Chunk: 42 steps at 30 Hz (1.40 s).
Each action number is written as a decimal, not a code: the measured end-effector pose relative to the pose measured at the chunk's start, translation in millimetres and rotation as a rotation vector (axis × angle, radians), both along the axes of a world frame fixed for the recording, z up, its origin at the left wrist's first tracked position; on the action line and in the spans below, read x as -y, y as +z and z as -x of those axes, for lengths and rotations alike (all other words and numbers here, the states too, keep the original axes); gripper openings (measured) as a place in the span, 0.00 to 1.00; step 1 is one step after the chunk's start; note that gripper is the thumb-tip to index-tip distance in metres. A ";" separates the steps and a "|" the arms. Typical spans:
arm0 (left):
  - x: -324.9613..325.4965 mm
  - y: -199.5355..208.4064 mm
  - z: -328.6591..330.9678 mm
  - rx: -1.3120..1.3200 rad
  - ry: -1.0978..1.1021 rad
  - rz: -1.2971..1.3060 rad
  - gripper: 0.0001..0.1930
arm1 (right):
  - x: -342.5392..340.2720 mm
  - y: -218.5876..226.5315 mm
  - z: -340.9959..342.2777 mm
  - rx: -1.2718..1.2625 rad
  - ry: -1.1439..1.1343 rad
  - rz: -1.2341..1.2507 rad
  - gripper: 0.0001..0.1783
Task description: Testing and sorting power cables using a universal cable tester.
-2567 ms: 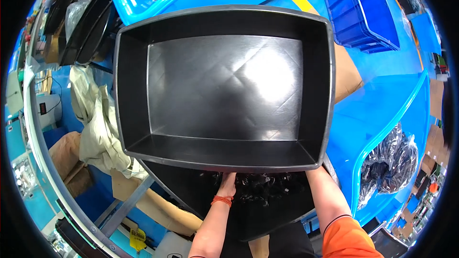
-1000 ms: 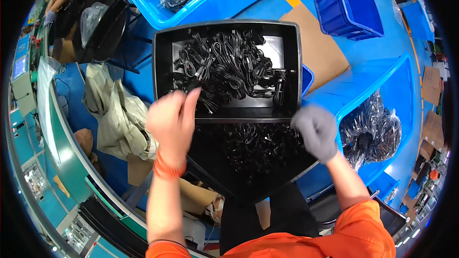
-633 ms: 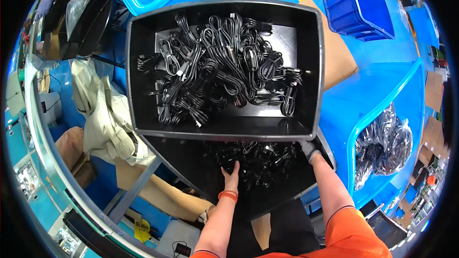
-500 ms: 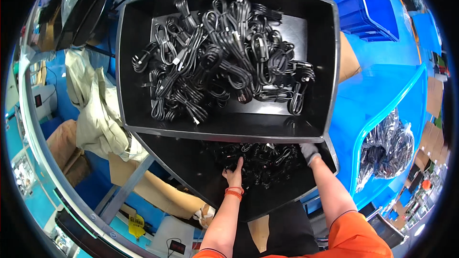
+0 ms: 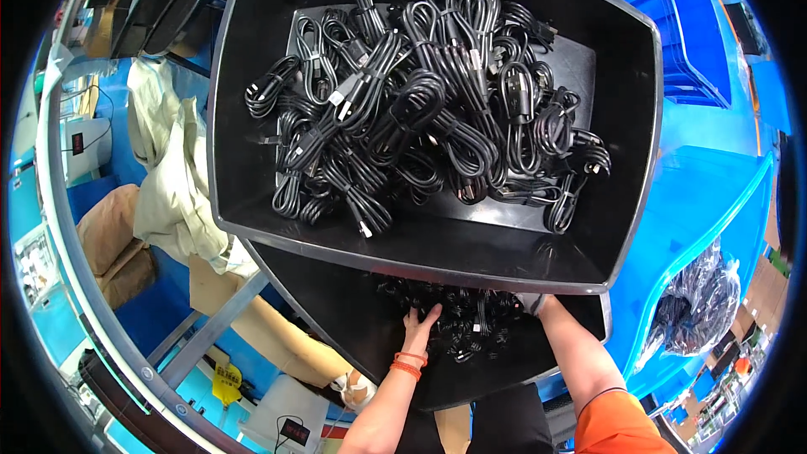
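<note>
My left hand (image 5: pixel 421 328) is bare, with orange bands at the wrist. It reaches into the lower black bin (image 5: pixel 319 287), thumb and fingers apart against the left side of a heap of bundled black cables (image 5: pixel 481 319). On the right of that heap is my right hand (image 5: pixel 530 302) in a pale glove; its fingers are hidden among the cables and under the upper bin's edge. The upper black bin (image 5: pixel 403 266) covers the far part of the lower one. Many coiled black cables (image 5: pixel 408 118) with light connector tips lie inside it.
A blue crate (image 5: pixel 672 25) stands at the far right. Cables in clear plastic (image 5: pixel 698 303) lie in a blue tray (image 5: pixel 714 210) on the right. Pale cloth (image 5: pixel 168 160), cardboard (image 5: pixel 277 328), a metal frame (image 5: pixel 214 328) and a scale (image 5: pixel 286 416) are on the left.
The upper bin appears larger and extends lower in view, covering more of the lower bin. My hands sit closer together around the cable heap; the right has shifted left.
</note>
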State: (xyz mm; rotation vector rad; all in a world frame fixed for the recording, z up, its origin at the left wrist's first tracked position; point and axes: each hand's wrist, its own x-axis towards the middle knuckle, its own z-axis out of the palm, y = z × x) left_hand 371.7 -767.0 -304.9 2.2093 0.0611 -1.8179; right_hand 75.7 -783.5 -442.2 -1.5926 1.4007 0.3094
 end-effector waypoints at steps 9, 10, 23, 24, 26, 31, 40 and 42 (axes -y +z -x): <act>-3.3 -13.5 -1.7 0.093 -0.204 -0.008 0.49 | 45.1 45.0 -21.9 0.216 -0.301 -0.098 0.22; -5.6 -15.4 -0.5 0.130 -0.236 0.027 0.48 | 66.3 62.6 -25.8 0.163 -0.228 -0.153 0.21; -14.7 -21.5 2.7 0.157 -0.206 0.070 0.51 | 129.1 135.6 -219.6 -0.212 0.830 0.859 0.16; -16.1 -21.6 2.4 0.192 -0.210 0.076 0.53 | 127.8 135.5 -216.4 -0.195 0.668 0.435 0.16; -20.2 -20.3 3.1 0.166 -0.229 0.081 0.58 | 129.4 144.4 -199.0 -0.054 0.547 0.119 0.09; -29.8 5.1 7.7 0.262 -0.275 0.085 0.55 | 113.0 227.1 -154.2 0.443 0.227 0.323 0.03; 21.0 123.0 -20.1 -0.962 0.858 0.279 0.46 | 84.7 333.1 -156.0 0.454 0.154 0.588 0.09; 40.8 141.9 -30.8 -1.072 0.841 0.298 0.46 | 81.9 342.0 -154.4 0.406 0.207 0.616 0.10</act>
